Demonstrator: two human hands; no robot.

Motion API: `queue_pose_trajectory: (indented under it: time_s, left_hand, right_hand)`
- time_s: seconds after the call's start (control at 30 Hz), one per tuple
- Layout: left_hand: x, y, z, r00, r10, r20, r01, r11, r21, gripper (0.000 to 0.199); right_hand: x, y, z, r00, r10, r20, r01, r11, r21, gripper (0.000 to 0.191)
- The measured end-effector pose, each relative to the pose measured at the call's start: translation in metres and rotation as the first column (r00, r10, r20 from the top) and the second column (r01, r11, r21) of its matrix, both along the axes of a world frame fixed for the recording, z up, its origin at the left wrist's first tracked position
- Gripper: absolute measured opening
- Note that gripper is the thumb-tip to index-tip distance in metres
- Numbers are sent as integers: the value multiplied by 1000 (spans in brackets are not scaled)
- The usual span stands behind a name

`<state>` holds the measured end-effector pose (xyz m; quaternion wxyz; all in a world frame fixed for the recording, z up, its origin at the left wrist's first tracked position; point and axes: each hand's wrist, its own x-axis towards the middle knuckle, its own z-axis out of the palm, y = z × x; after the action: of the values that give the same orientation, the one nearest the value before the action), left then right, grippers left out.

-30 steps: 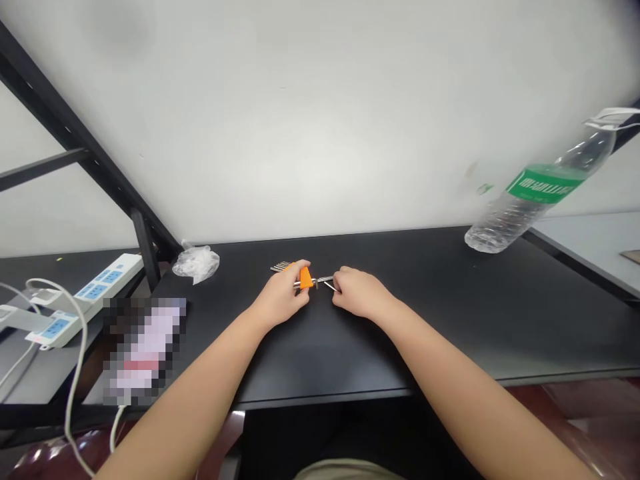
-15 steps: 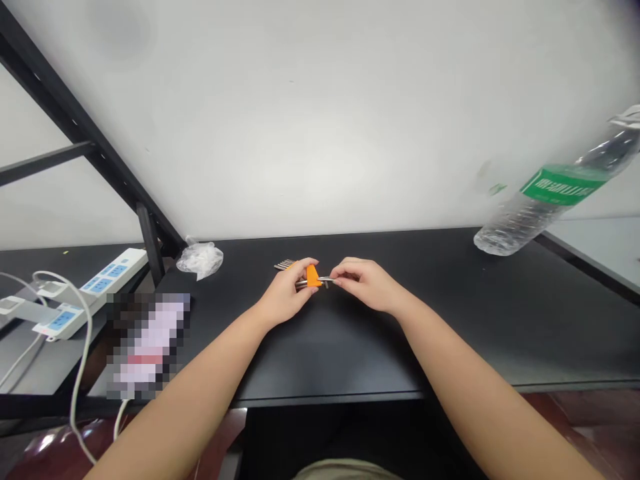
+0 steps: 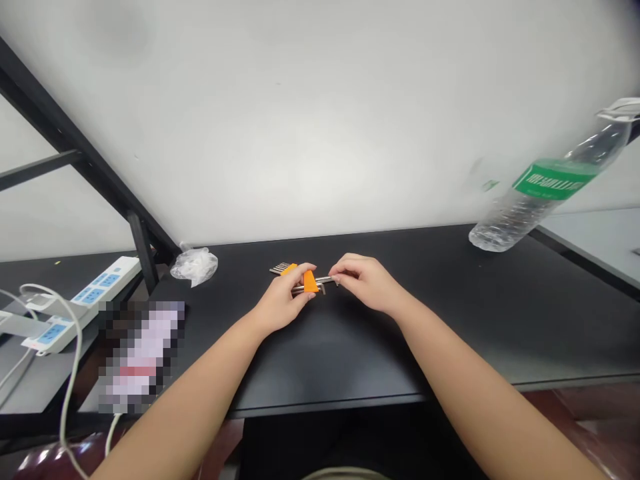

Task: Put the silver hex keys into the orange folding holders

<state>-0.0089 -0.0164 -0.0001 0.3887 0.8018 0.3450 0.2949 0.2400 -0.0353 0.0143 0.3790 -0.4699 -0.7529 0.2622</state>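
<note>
Head view: over the black worktop (image 3: 450, 320), the left hand (image 3: 280, 305) is gripping an orange plastic holder (image 3: 311, 283) while the right hand's (image 3: 369, 283) fingers are pinching a slender silver metal rod (image 3: 324, 279) beside it, seemingly working it; moving next calls for steady alignment.

no text legible: white lettering (image 3: 547, 183) on green label (image 3: 556, 177) of bottle (image 3: 507, 222) too blurred.

Left forearm (image 3: 200, 393) and right forearm (image 3: 455, 360) bare, angled forward and inward, converging. Left hand (image 3: 280, 305): fingers reaching over on the far side, thumb on the near side, grip closed. Right hand (image 3: 367, 283): thumb and forefinger pinched, tips pointing left. Hands near each other, apart.
</note>
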Motion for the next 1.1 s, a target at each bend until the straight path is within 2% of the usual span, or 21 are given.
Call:
queue_pose_trajectory:
  time_s: [0.2,0.37,0.43,0.5,0.63,0.8,0.93,1.0,1.1]
  left_hand:
    - [1,-1,1,1000,11,3,-11,1000,7,48]
    - [5,-5,4,995,-88,48,90,995,-46,45]
    - [6,-5,4,995,-72,65,75,996,-51,45]
    - [5,-4,3,995,-17,93,22,998,-54,48]
    - [3,-2,-1,990,52,134,-38,993,-107,54]
    - [3,-1,0,982,72,174,-35,978,-208,55]
    - [3,1,2,971,54,232,27,942,-334,57]
    - [3,3,3,958,50,283,66,920,-385,58]
    - [3,6,2,941,53,334,93,908,-408,62]
  right_hand:
    - [-4,-2,1,999,32,-13,-32,999,-41,19]
    - [-17,-4,-2,996,83,-39,-86,993,-77,15]
    - [-22,-4,-5,990,52,-129,-71,987,-146,11]
    - [-24,-4,-7,978,4,-208,-56,968,-245,18]
    - [-22,-4,-7,967,-4,-256,-94,924,-371,25]
    - [-25,-6,-6,960,31,-278,-141,911,-387,31]
    - [-29,-8,-8,967,59,-250,-154,911,-382,34]
    - [-32,-9,-9,945,71,-318,-191,912,-364,33]
    - [-37,-8,-12,873,28,-487,-228,907,-355,33]
